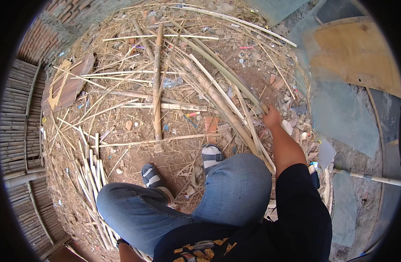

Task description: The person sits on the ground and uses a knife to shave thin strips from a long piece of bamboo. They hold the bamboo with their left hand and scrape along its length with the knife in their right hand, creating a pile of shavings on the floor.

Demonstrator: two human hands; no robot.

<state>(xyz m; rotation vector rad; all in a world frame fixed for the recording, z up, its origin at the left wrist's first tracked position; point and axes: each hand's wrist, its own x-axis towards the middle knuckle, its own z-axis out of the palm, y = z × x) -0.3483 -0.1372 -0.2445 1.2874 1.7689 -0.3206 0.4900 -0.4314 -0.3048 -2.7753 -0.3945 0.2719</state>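
Gripping the near end of a greenish bamboo pole point(226, 73), the right hand point(272, 117) is closed around it; the pole slants away across littered ground point(130, 163), beside a thicker pole point(222, 106). Its far end could snag among crossing strips if pulled, and splinters could prick the bare palm. The left hand is hidden, its state untellable.

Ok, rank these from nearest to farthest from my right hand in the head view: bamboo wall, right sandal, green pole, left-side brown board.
From the right hand:
1. Green pole: its near end is in the hand.
2. Right sandal: lower left of the hand.
3. Brown board: well to the left.
4. Bamboo wall: far left edge.
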